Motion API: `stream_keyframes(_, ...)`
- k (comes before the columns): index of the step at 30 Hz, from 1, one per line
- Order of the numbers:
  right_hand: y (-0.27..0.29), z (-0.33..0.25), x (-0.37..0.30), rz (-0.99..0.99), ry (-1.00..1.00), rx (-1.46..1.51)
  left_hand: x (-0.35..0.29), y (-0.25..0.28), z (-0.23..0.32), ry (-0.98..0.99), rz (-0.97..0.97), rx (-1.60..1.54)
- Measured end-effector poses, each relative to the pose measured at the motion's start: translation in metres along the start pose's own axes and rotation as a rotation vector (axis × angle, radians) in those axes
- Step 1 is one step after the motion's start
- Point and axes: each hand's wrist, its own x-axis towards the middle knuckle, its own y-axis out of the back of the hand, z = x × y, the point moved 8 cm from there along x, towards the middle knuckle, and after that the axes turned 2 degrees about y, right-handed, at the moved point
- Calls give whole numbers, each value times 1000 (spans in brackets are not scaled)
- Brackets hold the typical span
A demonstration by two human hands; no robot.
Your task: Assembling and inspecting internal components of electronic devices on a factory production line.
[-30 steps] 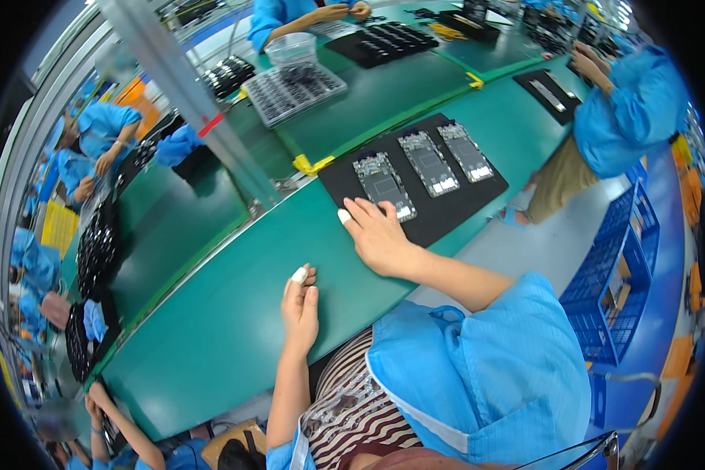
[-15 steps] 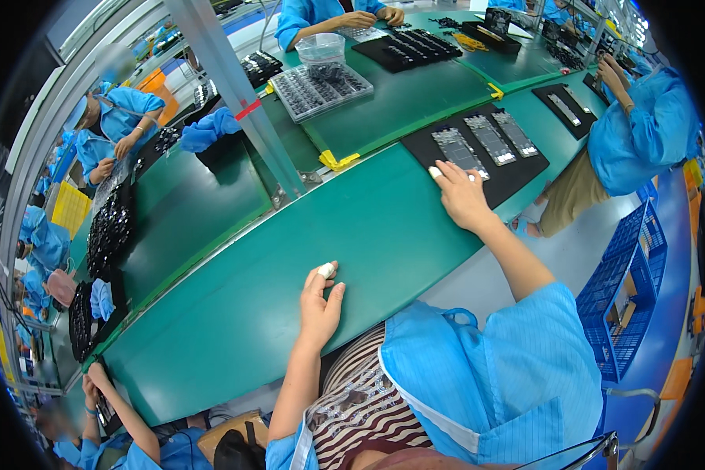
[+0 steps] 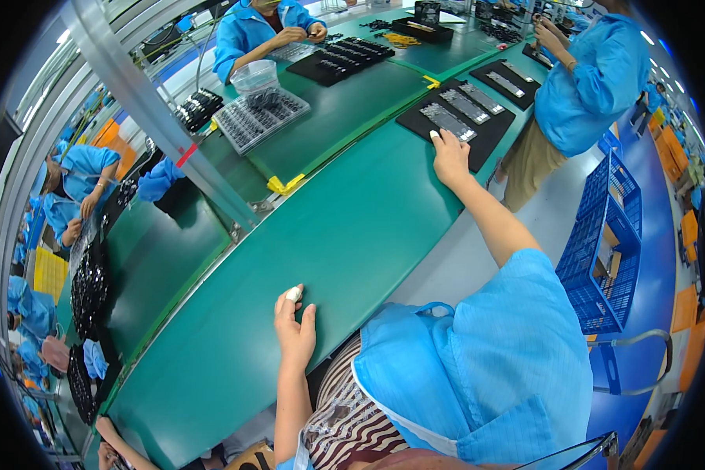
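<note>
My right hand [image 3: 452,160] reaches out to a black mat [image 3: 487,146] on the green work surface [image 3: 305,251]. Its fingers are stretched out over the mat's near edge, by the closest of three silvery-grey, phone-sized panels [image 3: 447,121] lying side by side. White covers sit on some fingertips; no panel appears lifted. Over the near part of the green surface my left hand [image 3: 295,333] is open and holds nothing, thumb apart from the fingers, with a white cover on one fingertip.
Another black mat with panels [image 3: 504,81] lies farther right, by a standing co-worker [image 3: 587,86]. A compartment tray [image 3: 260,117] bearing a clear tub [image 3: 255,76] stands across the bench. A metal post [image 3: 157,125] rises at left. Blue crates [image 3: 603,243] stand at right.
The whole view has shifted, so the bench and co-workers appear lower at left and higher at right. My right hand stays at the mat's near edge; my left hand is still open.
</note>
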Motion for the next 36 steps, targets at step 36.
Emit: stream_keyframes(36, 54, -422, -110, -323, 1139, 720, -18, -32, 35, -212, 59, 543)
